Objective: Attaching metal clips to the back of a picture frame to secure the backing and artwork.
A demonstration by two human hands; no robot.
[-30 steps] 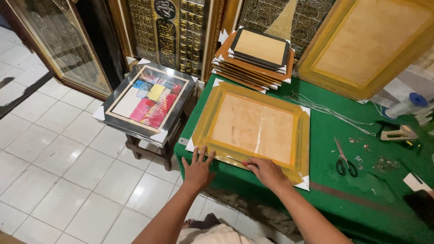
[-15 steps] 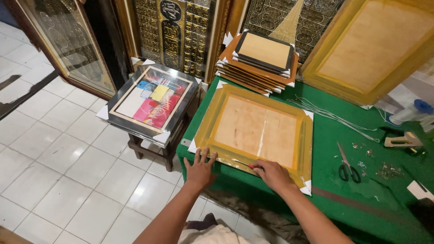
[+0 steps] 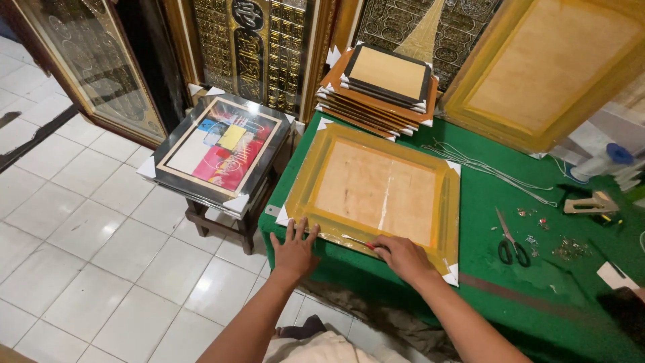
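A picture frame wrapped in yellow film, with white corner guards, lies face down on the green table. My left hand rests flat on the frame's near left corner, fingers spread. My right hand sits on the frame's near edge and grips a small tool with a red handle, its thin metal tip pointing left along the edge.
A stack of frames stands at the table's back. A large yellow-wrapped frame leans at the back right. Scissors, small metal bits, cord and a stapler lie right. A colourful framed picture rests on a stool, left.
My right hand has closed around the red-handled tool at the frame's near edge. My left hand stays flat on the near left corner.
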